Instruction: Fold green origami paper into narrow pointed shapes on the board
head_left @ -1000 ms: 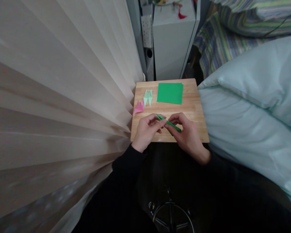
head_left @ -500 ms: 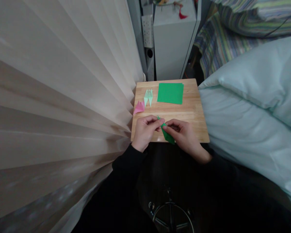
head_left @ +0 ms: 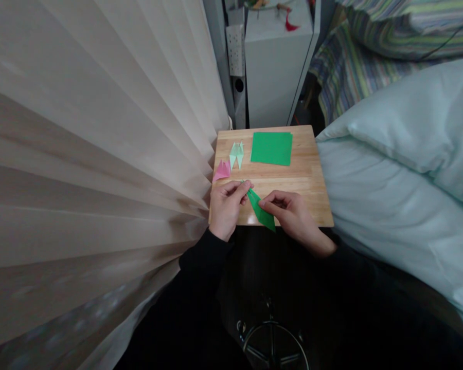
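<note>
A folded piece of green origami paper [head_left: 263,213] slants between my hands, over the front part of a wooden board [head_left: 304,185]. My left hand [head_left: 227,205] pinches its narrow upper end between thumb and fingers. My right hand [head_left: 289,208] grips its right edge near the middle with thumb and forefinger. The wide lower end points down past the board's front edge. Beyond my left hand lie a folded pink paper piece [head_left: 222,170] and pale green folded paper pieces [head_left: 236,154]. A stack of green paper sheets [head_left: 271,148] rests at the back of the board.
A pleated curtain [head_left: 139,128] hangs along the left side, touching the board's edge. Light bedding [head_left: 389,139] borders the right. Behind the board stands a white cabinet [head_left: 275,77], with a power strip [head_left: 236,51] beside it. A chair base [head_left: 272,344] shows below.
My left hand has shifted slightly left, away from my right hand, still pinching the paper's tip. More of the green paper now shows between the hands.
</note>
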`<state>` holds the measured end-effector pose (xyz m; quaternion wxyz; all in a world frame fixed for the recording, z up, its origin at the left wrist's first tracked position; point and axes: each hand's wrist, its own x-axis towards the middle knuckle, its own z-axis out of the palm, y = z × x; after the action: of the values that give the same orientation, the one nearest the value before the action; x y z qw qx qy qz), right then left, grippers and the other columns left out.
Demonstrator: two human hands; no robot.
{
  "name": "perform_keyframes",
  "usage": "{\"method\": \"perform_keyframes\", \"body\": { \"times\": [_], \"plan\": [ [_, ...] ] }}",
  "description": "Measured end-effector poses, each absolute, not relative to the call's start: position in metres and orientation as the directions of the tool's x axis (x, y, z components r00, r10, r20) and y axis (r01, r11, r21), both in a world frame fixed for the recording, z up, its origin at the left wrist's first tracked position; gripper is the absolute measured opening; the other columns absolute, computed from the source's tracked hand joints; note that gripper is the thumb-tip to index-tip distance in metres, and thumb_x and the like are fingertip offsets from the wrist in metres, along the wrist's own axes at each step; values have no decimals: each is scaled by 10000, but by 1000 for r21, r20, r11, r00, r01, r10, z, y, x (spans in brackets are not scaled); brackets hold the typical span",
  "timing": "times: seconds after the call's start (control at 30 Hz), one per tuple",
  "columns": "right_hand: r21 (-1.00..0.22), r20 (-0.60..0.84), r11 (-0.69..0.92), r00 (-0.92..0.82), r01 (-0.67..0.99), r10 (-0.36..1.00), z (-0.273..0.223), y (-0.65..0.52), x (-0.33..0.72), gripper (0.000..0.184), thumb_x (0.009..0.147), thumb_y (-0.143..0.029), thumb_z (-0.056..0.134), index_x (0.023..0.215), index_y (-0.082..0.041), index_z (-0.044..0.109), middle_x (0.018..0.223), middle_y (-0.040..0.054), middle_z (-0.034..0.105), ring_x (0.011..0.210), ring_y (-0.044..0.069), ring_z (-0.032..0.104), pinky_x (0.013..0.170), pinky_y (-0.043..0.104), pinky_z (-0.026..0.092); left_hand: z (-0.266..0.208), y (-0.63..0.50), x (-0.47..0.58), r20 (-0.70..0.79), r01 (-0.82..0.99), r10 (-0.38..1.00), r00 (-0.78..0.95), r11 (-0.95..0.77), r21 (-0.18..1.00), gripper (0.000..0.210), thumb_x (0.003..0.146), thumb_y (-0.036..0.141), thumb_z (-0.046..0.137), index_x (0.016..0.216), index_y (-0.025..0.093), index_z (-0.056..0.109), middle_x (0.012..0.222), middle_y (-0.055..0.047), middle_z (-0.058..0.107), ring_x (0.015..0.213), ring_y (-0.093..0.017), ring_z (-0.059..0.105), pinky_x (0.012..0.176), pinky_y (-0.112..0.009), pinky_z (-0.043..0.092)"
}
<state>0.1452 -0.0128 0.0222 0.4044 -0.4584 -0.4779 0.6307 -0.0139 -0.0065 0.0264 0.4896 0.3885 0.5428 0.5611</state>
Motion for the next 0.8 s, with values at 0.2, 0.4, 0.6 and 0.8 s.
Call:
{"method": "perform_keyframes", "body": {
  "times": [0.2,0.4,0.6,0.8],
  "plan": [
    [-981,-182,-192,-280,-12,943,24,-12,148,210,788,-370,743,691,-187,711,661,6,671,615,131,563,609,290,455,24,-4,-17,-86,-141,958,-273,49,989,212,835,328,788,700,165,769,602,2,593,537,-68,446,505,-205,324],
    [-978,-205,-210,-188,-9,960,12,-5,153,259,799,-425,717,684,-198,668,691,45,698,671,175,650,695,345,531,32,4,-35,-163,-360,905,-394,11,933,307,786,324,857,637,150,652,560,48,516,498,-33,435,456,-140,343],
    [-890,-415,-422,-76,-172,907,9,-3,151,302,708,-381,799,907,-208,652,843,29,689,704,163,652,673,331,534,34,2,-24,-313,-544,898,-310,103,833,230,733,198,888,769,146,667,747,39,652,668,-40,655,719,-154,575],
    [-877,-340,-365,-132,-314,931,21,-8,147,352,658,-418,885,846,-201,682,761,-7,654,617,114,553,577,279,441,29,-13,1,-377,-537,924,-59,289,793,215,724,185,875,793,142,676,789,19,693,773,-92,723,865,-254,607]
  ]
}}
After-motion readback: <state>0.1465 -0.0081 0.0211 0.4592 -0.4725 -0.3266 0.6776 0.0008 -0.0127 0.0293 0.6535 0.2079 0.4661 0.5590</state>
